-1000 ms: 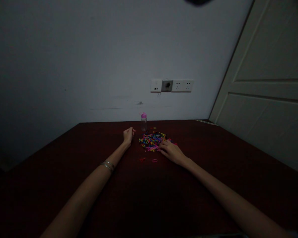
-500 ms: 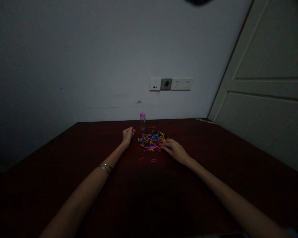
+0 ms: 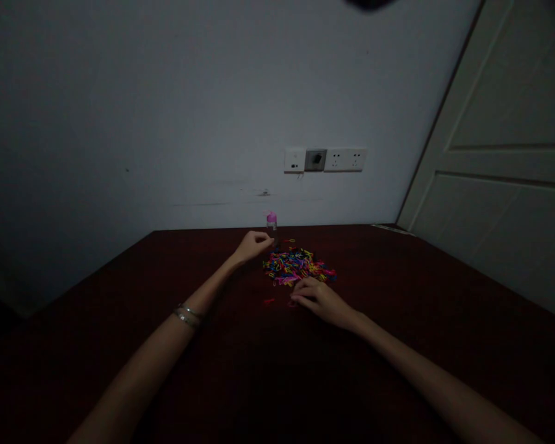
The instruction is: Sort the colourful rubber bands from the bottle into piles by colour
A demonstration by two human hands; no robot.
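Observation:
A heap of small multicoloured rubber bands lies on the dark red table. My right hand is at the heap's near side, its fingertips closed down on a pink rubber band on the tabletop. A red rubber band lies loose to the left of that hand. Beyond the heap's left end, my left hand is pinched, thumb against fingers; whatever it may hold is too small to make out. Its fingertips are in front of a clear bottle with a pink cap, partly covering the lower part.
Behind the table rises a pale wall with a row of sockets and a switch. A panelled door stands at the right. Beyond the heap lies a loose yellow band.
My right hand has left the heap's right side and come nearer, onto the pink band. My left hand has moved right, towards the bottle, and turned into a pinch. The view has shifted slightly.

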